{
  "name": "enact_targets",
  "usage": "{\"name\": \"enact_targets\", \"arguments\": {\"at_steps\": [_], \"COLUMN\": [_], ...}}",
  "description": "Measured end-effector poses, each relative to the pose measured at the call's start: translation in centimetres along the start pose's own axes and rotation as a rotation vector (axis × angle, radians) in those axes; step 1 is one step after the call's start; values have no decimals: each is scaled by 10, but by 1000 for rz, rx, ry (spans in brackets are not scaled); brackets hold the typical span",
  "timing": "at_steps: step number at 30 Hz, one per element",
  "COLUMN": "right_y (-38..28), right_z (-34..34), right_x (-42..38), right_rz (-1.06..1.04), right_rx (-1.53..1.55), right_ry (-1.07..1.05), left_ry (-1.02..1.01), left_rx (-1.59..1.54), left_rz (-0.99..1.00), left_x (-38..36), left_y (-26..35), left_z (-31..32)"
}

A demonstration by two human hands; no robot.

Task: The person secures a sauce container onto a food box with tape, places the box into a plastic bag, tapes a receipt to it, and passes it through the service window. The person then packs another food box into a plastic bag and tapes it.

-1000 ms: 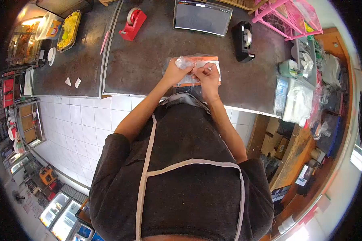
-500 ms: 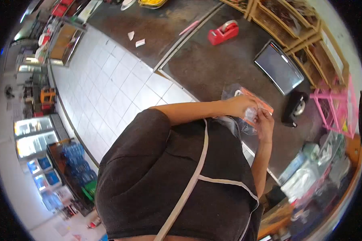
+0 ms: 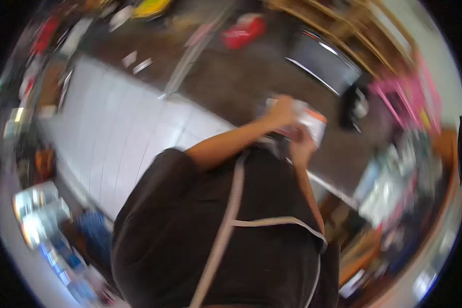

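Observation:
My left hand (image 3: 284, 111) is closed on the far left part of an orange and white plastic packet (image 3: 315, 122). Close by, my right hand (image 3: 302, 142) grips the near edge of the same packet, fingers bent. Motion blurs both hands, so the finger positions are not sharp. The packet is above the dark tabletop (image 3: 231, 84), just in front of my apron (image 3: 272, 205). Its print cannot be read.
A red tape dispenser (image 3: 244, 32) stands at the back of the table. Right of it are a black tablet-like screen (image 3: 323, 60), a black device (image 3: 351, 108), a pink rack (image 3: 395, 100) and wooden trays (image 3: 339, 31). Plastic bags (image 3: 382, 197) lie at right.
The whole view has turned and shifted, so the table things appear farther left, with more blur. Both hands still hold the packet, which now shows a larger white face.

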State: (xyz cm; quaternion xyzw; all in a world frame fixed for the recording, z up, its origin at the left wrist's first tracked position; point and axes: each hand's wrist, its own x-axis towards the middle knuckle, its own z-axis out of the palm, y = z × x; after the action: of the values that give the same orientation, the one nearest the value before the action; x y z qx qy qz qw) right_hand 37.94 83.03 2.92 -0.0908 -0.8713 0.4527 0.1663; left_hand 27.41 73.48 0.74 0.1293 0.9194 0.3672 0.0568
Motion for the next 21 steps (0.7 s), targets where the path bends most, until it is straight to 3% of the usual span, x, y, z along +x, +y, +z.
{"name": "enact_targets", "arguments": {"at_steps": [1,2,3,4,5,6,7,8,9,11,12,15,16,18,21], "right_y": [-10,-8,13,1,32,-3,2,24,15,22,20,26,24,54,41], "right_z": [-14,-33,-43,-59,-52,-66,-62,-35,-32,-31,-39,-39,-43,-5,-45], "right_x": [8,21,30,42,32,37,34,31,32,27,25,22,28,40,27], "right_rz": [6,73,21,225,-66,102,51,-65,31,-35,-125,-60,-59,-37,-40], "right_rx": [-54,-154,-237,-273,-329,-462,-380,-297,-217,-159,-170,-412,-418,-359,20], "right_ry": [-69,-280,-360,-388,-120,-134,-201,-76,-48,40,96,-184,-311,-249,-134], "left_ry": [-308,-238,-198,-152,-89,-67,-109,-163,-201,-353,-375,-455,-416,-312,-9], "left_rx": [-102,-153,-343,-215,-310,-290,-210,-217,-214,-489,-515,-617,-624,-599,-521], "left_rz": [-76,-64,-107,-3,115,131,269,360,451,251,255,234,249,280,143], "left_x": [-7,-1,-2,7,7,6,12,10,10,6,5,7,10,4,-25], "left_y": [40,12,23,17,31,50,51,58,67,79,88,91,85,102,168], "left_z": [-58,-22,-38,-33,-39,-46,-47,-52,-59,-63,-67,-48,-34,-18,-25]}}
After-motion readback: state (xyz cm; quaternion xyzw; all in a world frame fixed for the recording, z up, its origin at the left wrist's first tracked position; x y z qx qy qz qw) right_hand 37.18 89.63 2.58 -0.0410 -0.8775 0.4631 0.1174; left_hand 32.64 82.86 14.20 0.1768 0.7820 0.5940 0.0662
